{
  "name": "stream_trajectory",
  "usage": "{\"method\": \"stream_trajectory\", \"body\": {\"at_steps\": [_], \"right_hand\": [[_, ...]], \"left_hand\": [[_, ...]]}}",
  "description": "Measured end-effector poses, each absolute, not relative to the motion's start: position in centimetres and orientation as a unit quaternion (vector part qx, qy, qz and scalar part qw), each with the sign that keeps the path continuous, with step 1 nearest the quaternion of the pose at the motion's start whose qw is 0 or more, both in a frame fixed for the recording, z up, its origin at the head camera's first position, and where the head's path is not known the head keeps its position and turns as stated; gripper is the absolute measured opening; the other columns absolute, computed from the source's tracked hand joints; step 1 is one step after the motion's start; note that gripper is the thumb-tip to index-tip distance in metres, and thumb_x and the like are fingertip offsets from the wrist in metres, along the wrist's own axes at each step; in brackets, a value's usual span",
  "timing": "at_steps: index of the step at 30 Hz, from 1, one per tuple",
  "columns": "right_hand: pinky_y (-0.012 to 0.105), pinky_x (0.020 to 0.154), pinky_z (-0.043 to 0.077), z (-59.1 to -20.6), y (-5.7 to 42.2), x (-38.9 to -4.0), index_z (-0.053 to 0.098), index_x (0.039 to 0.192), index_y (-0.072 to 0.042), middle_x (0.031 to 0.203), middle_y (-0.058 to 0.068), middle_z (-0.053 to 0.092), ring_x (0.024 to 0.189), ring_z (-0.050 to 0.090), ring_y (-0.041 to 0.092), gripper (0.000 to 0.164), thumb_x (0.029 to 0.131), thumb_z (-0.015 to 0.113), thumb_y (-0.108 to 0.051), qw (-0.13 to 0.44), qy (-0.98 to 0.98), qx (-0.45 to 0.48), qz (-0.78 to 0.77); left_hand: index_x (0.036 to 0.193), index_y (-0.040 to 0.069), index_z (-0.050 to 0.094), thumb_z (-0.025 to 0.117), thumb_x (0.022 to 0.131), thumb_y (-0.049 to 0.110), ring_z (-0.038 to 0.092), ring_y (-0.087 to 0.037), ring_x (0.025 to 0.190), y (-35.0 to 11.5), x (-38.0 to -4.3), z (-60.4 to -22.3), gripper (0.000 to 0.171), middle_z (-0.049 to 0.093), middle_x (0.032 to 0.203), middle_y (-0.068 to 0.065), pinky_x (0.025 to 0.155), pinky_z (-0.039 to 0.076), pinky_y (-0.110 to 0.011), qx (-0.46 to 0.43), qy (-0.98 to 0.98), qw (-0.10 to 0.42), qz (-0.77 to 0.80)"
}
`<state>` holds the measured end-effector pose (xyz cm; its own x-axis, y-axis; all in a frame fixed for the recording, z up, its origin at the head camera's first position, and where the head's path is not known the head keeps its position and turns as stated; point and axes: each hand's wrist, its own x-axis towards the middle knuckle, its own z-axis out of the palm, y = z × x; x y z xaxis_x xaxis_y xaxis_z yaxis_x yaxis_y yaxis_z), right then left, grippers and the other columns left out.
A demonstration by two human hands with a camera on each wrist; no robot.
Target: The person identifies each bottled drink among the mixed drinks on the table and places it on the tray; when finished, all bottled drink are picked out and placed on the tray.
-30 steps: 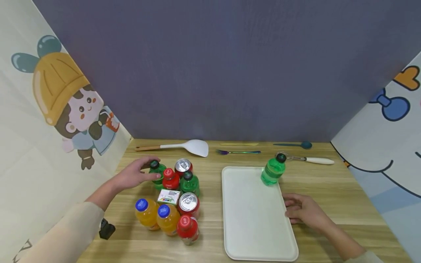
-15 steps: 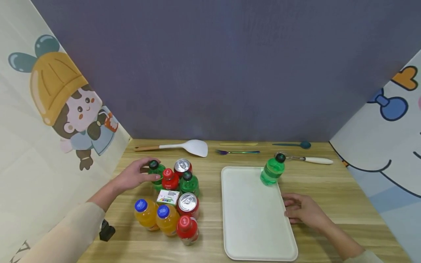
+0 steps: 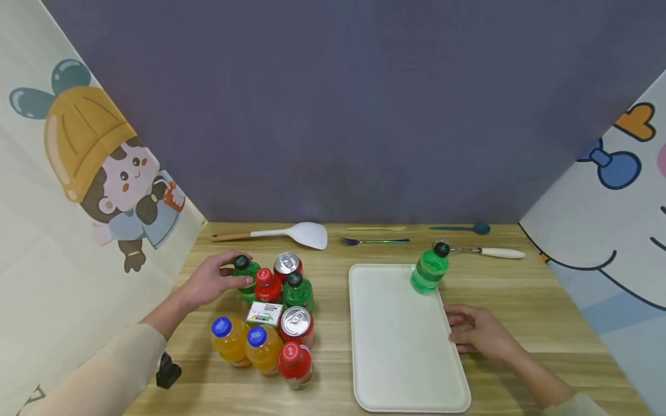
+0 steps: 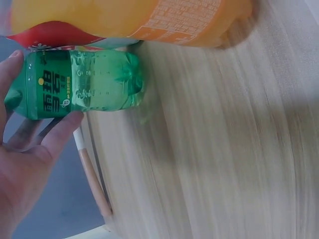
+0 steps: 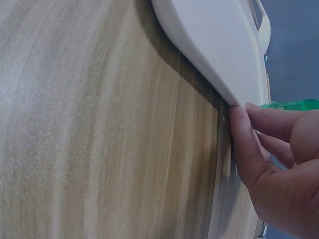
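My left hand [image 3: 208, 280] holds a green soda bottle [image 4: 94, 82] at the far left of a cluster of drinks, thumb on one side and fingers on the other. It stands upright on the table. My right hand [image 3: 484, 335] pinches the right rim of a white tray [image 5: 214, 45] between thumb and fingertips. Another green soda bottle [image 3: 429, 268] stands at the tray's far right corner. Beside the held bottle are a red-capped bottle [image 3: 267, 286], a third green bottle [image 3: 298, 294] and a red can [image 3: 288, 264].
Nearer are a small white box [image 3: 264, 313], another can [image 3: 296, 323], two orange juice bottles [image 3: 263, 352] and a red-capped bottle [image 3: 295, 367]. Along the back lie a white spatula [image 3: 307, 235], a fork [image 3: 374, 241], a yellow knife [image 3: 377, 229], a dark spoon [image 3: 478, 229] and a whisk [image 3: 499, 252].
The head view shifts slightly. Both hands, the bottles and the tray stay in place.
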<state>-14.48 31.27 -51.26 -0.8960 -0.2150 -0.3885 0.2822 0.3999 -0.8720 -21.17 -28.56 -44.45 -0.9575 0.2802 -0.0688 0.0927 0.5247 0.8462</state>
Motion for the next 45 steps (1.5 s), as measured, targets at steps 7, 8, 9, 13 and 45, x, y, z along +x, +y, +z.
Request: {"method": "stream_trajectory", "body": {"at_steps": [7, 8, 9, 13, 45], "right_hand": [[0.040, 0.075, 0.064, -51.5, 31.3, -14.2, 0.035, 0.150, 0.014, 0.124, 0.027, 0.058, 0.099, 0.068, 0.026, 0.073, 0.089, 0.074, 0.001, 0.227, 0.794, 0.010, -0.564], [0.040, 0.075, 0.064, -51.4, 31.3, -14.2, 0.035, 0.149, 0.014, 0.124, 0.028, 0.058, 0.099, 0.068, 0.026, 0.073, 0.089, 0.073, 0.001, 0.227, 0.794, 0.009, -0.564], [0.040, 0.075, 0.064, -51.4, 31.3, -14.2, 0.035, 0.149, 0.014, 0.124, 0.027, 0.058, 0.099, 0.068, 0.026, 0.072, 0.090, 0.073, 0.001, 0.226, 0.794, 0.009, -0.564], [0.040, 0.075, 0.064, -51.1, 31.2, -14.1, 0.036, 0.149, 0.014, 0.124, 0.027, 0.058, 0.100, 0.068, 0.026, 0.072, 0.089, 0.073, 0.002, 0.225, 0.794, 0.008, -0.565], [0.041, 0.074, 0.064, -51.1, 31.4, -14.3, 0.036, 0.149, 0.014, 0.124, 0.027, 0.058, 0.099, 0.068, 0.027, 0.072, 0.089, 0.073, 0.002, 0.225, 0.797, 0.002, -0.561]], "left_hand": [[0.137, 0.006, 0.060, 0.080, 0.091, 0.027, 0.068, -0.039, 0.114, -28.3, -20.9, -44.8, 0.054, 0.062, 0.133, -0.020, 0.086, 0.062, -0.033, 0.089, 0.872, 0.082, 0.474], [0.137, 0.006, 0.060, 0.080, 0.091, 0.027, 0.068, -0.039, 0.114, -28.3, -20.8, -44.8, 0.055, 0.062, 0.132, -0.019, 0.086, 0.062, -0.033, 0.089, 0.873, 0.078, 0.473], [0.137, 0.006, 0.060, 0.080, 0.091, 0.028, 0.068, -0.038, 0.114, -28.3, -20.7, -44.7, 0.055, 0.062, 0.132, -0.019, 0.087, 0.062, -0.034, 0.089, 0.874, 0.075, 0.472], [0.136, 0.007, 0.062, 0.081, 0.091, 0.029, 0.068, -0.035, 0.112, -28.3, -20.5, -44.3, 0.054, 0.065, 0.128, -0.017, 0.087, 0.061, -0.032, 0.089, 0.877, 0.059, 0.468], [0.131, 0.009, 0.062, 0.077, 0.092, 0.043, 0.069, -0.011, 0.097, -26.7, -21.0, -30.2, 0.053, 0.066, 0.120, -0.013, 0.073, 0.062, -0.027, 0.068, 0.903, -0.025, 0.424]]}}
